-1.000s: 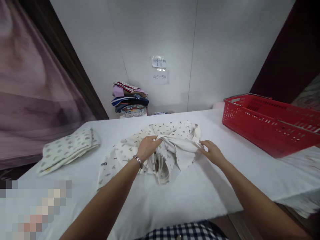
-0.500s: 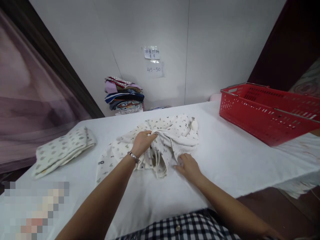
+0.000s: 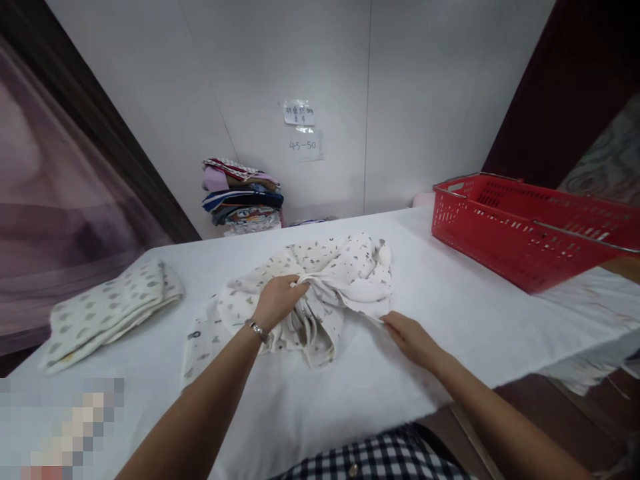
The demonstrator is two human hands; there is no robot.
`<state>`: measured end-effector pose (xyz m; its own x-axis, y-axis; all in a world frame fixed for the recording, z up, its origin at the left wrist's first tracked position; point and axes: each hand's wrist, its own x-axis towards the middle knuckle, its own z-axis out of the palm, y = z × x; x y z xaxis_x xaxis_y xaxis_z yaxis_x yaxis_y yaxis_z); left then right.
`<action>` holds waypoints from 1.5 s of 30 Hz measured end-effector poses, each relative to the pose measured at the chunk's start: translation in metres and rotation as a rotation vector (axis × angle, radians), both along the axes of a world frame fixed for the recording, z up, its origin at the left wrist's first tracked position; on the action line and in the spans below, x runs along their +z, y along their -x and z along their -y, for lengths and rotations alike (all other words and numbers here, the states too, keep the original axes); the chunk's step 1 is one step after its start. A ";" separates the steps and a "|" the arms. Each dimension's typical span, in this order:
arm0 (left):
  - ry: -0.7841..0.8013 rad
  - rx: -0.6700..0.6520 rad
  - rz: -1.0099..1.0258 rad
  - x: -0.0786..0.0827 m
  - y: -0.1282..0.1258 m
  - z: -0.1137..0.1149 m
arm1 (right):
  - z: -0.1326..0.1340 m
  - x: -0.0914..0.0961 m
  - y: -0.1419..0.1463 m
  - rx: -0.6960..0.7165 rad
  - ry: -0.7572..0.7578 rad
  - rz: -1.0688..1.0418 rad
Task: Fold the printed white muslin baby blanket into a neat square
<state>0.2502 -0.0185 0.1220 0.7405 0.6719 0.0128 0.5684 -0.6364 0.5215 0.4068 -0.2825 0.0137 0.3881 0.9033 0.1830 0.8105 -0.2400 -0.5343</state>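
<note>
Cloth [image 3: 327, 300], white and scattered with small grey and brown motifs, lies rumpled on the white-covered surface [image 3: 440, 293], left of the red plastic basket [image 3: 500, 247] and nearer the wearer than it. The left hand [image 3: 280, 300], with a metal bracelet [image 3: 257, 331] at its wrist, grips a gathered bunch in the middle of this cloth; its fingers are clamped on the fabric, and folds spread out from the grip. The right hand [image 3: 407, 337], closer to the basket than the left one, has its fingers pinched together on a corner of the same cloth, and the edge between the two hands runs out to a point there. A folded teardrop-patterned cloth [image 3: 110, 303] lies farther left of the basket, well apart from it. Also to the basket's left, beyond the far edge of the surface, a stack of folded fabrics [image 3: 243, 197] in lilac, blue, brown and mixed prints rises against the white wall [image 3: 415, 87]. Two paper notes are taped up left of the basket and higher than it: the upper note [image 3: 299, 113] is too small to read reliably, while the lower note [image 3: 305, 145] reads "45-50".
</note>
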 end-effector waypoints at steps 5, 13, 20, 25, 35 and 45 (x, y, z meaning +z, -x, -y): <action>-0.101 -0.118 -0.126 -0.007 0.010 0.010 | 0.003 0.017 -0.051 -0.153 -0.111 -0.046; -0.228 -0.204 -0.245 -0.013 0.014 0.020 | -0.093 0.000 -0.097 -0.064 0.019 -0.172; -0.214 -0.213 -0.244 -0.020 0.015 0.021 | -0.132 -0.012 -0.094 -0.104 0.154 -0.179; -0.189 -0.219 -0.263 -0.018 0.014 0.023 | -0.127 -0.009 -0.093 -0.151 0.114 -0.223; -0.216 -0.232 -0.238 -0.023 0.015 0.024 | -0.105 -0.008 -0.104 -0.266 0.041 -0.461; -0.225 -0.212 -0.227 -0.020 0.016 0.027 | -0.079 0.004 -0.110 -0.255 0.128 -0.776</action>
<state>0.2341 -0.0455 0.1018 0.8637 0.5025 -0.0378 0.4968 -0.8366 0.2309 0.5168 -0.2038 0.0177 0.5576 0.7663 -0.3192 0.1351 -0.4632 -0.8759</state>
